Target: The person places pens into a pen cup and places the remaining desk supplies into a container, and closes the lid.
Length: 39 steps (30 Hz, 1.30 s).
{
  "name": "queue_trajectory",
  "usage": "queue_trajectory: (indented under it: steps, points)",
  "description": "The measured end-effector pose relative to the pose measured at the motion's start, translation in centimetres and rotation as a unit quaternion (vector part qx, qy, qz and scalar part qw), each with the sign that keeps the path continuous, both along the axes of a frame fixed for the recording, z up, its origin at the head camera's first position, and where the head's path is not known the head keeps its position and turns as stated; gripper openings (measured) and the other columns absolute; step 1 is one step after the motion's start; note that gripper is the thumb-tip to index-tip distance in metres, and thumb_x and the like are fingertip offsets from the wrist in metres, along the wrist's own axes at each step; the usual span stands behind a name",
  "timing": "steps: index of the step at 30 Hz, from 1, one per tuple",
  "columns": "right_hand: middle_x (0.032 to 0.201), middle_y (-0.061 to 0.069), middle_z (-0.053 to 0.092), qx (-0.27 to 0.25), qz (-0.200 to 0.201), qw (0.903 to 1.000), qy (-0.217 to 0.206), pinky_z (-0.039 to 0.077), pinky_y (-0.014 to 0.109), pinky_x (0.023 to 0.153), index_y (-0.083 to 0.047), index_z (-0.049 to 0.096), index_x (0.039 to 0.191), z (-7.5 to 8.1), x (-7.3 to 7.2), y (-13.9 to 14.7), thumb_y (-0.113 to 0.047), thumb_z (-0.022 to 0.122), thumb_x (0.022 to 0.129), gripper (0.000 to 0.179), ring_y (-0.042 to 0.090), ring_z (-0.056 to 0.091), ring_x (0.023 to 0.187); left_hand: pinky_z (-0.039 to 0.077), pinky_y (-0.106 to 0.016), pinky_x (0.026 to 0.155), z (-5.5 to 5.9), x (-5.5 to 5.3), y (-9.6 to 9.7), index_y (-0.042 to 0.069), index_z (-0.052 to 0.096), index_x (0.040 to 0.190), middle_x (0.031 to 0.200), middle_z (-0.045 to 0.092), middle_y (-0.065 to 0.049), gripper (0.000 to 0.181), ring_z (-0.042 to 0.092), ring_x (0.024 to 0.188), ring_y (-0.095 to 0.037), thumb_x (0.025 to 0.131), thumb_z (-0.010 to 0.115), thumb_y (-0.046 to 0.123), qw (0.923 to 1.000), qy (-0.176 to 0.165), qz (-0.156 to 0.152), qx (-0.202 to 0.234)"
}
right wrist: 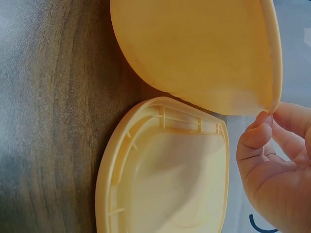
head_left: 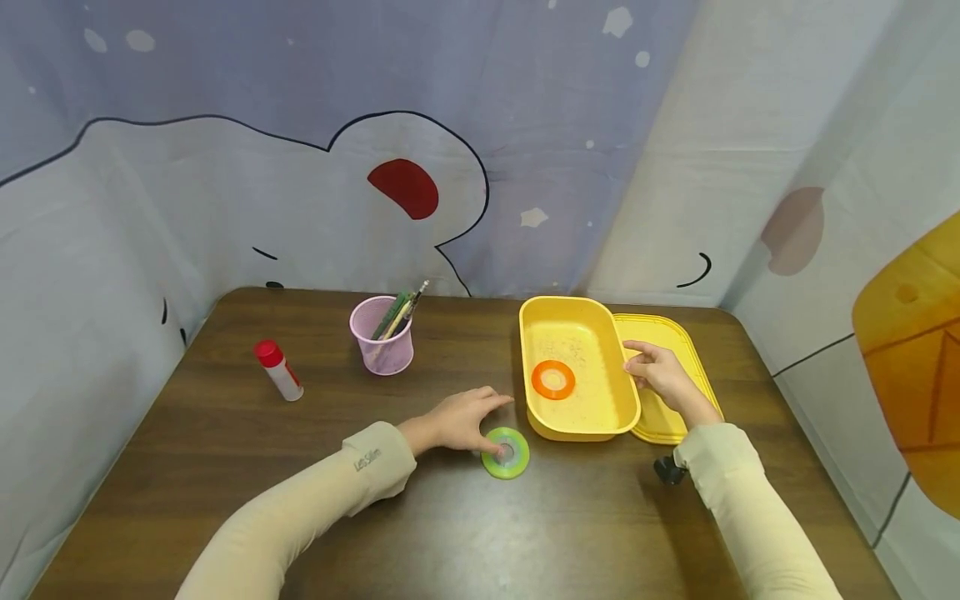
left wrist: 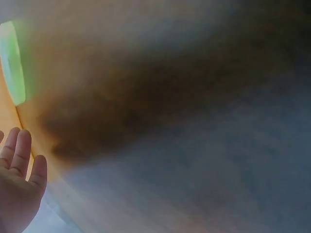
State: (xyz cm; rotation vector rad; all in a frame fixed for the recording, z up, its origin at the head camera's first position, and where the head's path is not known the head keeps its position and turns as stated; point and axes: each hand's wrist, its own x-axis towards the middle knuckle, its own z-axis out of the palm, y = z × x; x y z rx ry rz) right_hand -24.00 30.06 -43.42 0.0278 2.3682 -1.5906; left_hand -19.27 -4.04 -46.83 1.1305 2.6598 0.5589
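Observation:
My left hand [head_left: 461,419] reaches over the table with its fingers extended and spread. Its thumb touches a green ring-shaped tape roll [head_left: 517,468], and the other fingers stay apart from the roll. The left wrist view catches the green roll [left wrist: 14,65] at the left edge, above the fingers. At the right, my right hand [head_left: 660,372] pinches the rim of a yellow plastic box [head_left: 603,392] between thumb and finger; the right wrist view shows this grip on the box [right wrist: 204,53] closely. An orange tape roll [head_left: 537,381] lies inside the box.
A yellow lid [head_left: 663,423] lies partly under the box's right side. Farther left are a pink pen cup [head_left: 390,358] holding pens and a glue stick [head_left: 281,375] with a red cap. Behind the wooden table [head_left: 315,492] hangs a patterned curtain [head_left: 247,67].

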Motion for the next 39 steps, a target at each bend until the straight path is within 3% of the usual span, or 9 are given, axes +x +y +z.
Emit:
queue_trajectory:
  steps: [7,19,24,33,39]
  points:
    - [0.076,-0.003,0.051,0.000,0.003,1.0000,0.000,0.041,0.021,0.053,0.006,0.027,0.135,0.2,0.1,-0.1,-0.004,0.048,0.088,0.052,0.004,0.042,0.053,0.044,-0.028,0.083,-0.7,0.8,-0.1,0.015,0.037,0.134,0.111,0.051,0.001,0.086,0.050,0.095,-0.011,0.066,0.065,0.059,0.9989,0.019,-0.021,-0.037]
    - [0.077,-0.002,0.052,0.000,0.001,1.0000,-0.001,0.042,0.022,0.053,0.006,0.026,0.135,0.0,0.1,0.0,-0.004,0.048,0.088,0.053,0.004,0.042,0.054,0.041,-0.023,0.074,-1.7,1.2,0.2,0.019,0.046,0.128,0.107,0.048,0.004,0.087,0.046,0.094,-0.009,0.061,0.057,0.073,0.9886,0.100,-0.059,-0.096]
    - [0.076,-0.002,0.052,-0.002,0.001,1.0000,0.000,0.042,0.022,0.053,0.005,0.026,0.135,0.1,0.1,0.0,-0.003,0.048,0.088,0.053,0.004,0.042,0.054,0.038,-0.021,0.068,-1.8,1.2,0.2,0.020,0.051,0.123,0.100,0.047,0.006,0.082,0.045,0.087,-0.007,0.060,0.056,0.073,0.9852,0.122,-0.067,-0.100]
    - [0.076,-0.001,0.052,-0.004,-0.004,1.0000,-0.001,0.041,0.021,0.053,0.004,0.029,0.134,-0.3,-0.1,0.1,-0.002,0.047,0.087,0.051,0.005,0.042,0.054,0.038,-0.021,0.068,-1.8,1.2,0.1,0.020,0.053,0.119,0.095,0.047,0.006,0.078,0.044,0.084,-0.007,0.061,0.057,0.072,0.9850,0.129,-0.063,-0.095]
    - [0.075,-0.002,0.052,-0.010,-0.001,1.0000,-0.002,0.041,0.021,0.053,0.006,0.028,0.134,-0.2,-0.1,0.1,-0.002,0.047,0.087,0.051,0.005,0.042,0.054,0.039,-0.023,0.072,-1.3,0.7,-0.3,0.019,0.055,0.116,0.093,0.047,0.006,0.075,0.046,0.084,-0.008,0.060,0.060,0.069,0.9886,0.122,-0.045,-0.075]
